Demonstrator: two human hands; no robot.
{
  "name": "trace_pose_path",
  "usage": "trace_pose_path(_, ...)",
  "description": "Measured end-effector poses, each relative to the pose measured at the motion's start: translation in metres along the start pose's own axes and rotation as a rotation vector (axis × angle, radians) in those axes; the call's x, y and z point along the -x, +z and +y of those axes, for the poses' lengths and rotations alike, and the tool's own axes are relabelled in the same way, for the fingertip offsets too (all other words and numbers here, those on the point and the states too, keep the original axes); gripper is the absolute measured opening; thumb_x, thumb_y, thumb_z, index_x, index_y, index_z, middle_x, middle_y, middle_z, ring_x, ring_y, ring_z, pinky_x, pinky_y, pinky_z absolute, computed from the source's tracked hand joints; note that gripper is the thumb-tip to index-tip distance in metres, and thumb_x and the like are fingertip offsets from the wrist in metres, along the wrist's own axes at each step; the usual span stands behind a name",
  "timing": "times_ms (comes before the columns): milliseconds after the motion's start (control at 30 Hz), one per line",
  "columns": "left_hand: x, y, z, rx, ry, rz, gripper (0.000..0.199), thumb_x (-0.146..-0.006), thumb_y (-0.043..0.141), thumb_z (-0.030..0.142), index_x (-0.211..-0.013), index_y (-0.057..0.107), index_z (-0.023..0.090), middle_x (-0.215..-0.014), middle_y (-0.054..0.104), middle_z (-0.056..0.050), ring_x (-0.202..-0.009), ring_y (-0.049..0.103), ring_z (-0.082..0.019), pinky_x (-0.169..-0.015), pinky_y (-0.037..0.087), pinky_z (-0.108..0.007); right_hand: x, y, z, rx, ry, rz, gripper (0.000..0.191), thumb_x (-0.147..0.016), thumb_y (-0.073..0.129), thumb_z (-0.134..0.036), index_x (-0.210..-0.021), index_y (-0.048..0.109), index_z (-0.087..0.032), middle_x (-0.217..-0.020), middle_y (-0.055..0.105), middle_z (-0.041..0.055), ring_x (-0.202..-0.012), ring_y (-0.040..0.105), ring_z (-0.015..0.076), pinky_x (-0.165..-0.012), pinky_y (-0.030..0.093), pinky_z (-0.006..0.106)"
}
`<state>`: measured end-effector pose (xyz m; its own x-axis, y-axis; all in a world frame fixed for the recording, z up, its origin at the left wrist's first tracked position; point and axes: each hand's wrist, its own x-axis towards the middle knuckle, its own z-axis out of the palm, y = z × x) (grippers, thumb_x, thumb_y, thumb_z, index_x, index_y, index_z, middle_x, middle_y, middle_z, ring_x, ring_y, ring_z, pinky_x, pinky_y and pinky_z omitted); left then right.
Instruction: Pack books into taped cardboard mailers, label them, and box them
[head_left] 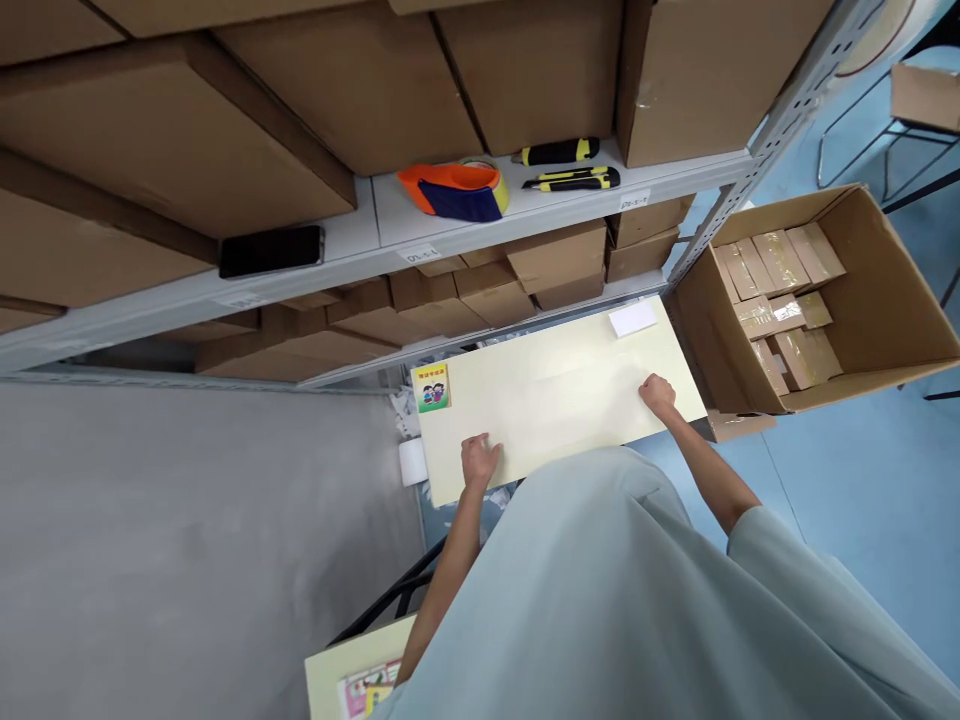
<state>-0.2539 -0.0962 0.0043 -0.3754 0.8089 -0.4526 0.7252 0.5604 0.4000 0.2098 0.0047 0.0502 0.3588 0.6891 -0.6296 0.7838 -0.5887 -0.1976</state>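
My left hand [480, 461] rests at the near edge of a pale yellow tabletop [555, 400], fingers loosely bent and thumb held apart, with nothing visible in it. Toward the right end of the same tabletop, my right hand [658, 393] is closed in a fist, and no object shows in it. A small picture booklet [431, 388] with two cartoon children on its cover lies at the far left corner, beyond my left hand. Near the far right corner is a small white slip or pad [633, 318], beyond my right hand.
Shelves full of cardboard boxes [540, 80] rise behind the table. A tape dispenser [457, 190], two utility knives [574, 165] and a black phone [271, 251] lie on a shelf. An open carton [885, 300] of small boxes stands right. A white roll [412, 462] sits left.
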Motion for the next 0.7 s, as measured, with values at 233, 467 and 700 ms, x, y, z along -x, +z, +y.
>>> trace_pose_path(233, -0.002, 0.007, -0.025, 0.099, 0.080, -0.041, 0.042, -0.084, 0.076, 0.029, -0.124, 0.073, 0.016, -0.141, 0.054, -0.018, -0.140, 0.055, -0.034, -0.128, 0.039, -0.045, 0.026, 0.040, -0.090, -0.085, -0.271, -0.400, 0.034, -0.103, 0.070, -0.036, -0.079, 0.078, -0.013, -0.083, 0.082, 0.0090, -0.063, 0.073, 0.0136, -0.070, 0.054, 0.022)
trace_pose_path(467, -0.017, 0.002, -0.044, 0.227, 0.107, -0.085, 0.033, -0.088, 0.076, 0.027, -0.120, 0.076, 0.020, -0.132, 0.061, -0.014, -0.123, 0.066, -0.029, -0.120, 0.050, -0.046, 0.070, 0.120, -0.221, -0.193, -0.396, -0.670, 0.044, -0.100, 0.076, -0.042, -0.066, 0.071, -0.015, -0.064, 0.074, 0.0022, -0.048, 0.060, 0.0075, -0.053, 0.047, 0.017)
trace_pose_path(700, -0.052, -0.030, -0.058, 0.343, 0.085, -0.122, 0.016, -0.096, 0.065, 0.025, -0.107, 0.077, 0.023, -0.105, 0.077, -0.007, -0.083, 0.074, -0.021, -0.090, 0.062, -0.037, 0.088, 0.200, -0.312, -0.273, -0.296, -0.758, 0.049, -0.096, 0.080, -0.053, -0.066, 0.072, -0.015, -0.044, 0.057, -0.0042, -0.038, 0.051, 0.0068, -0.041, 0.039, 0.018)
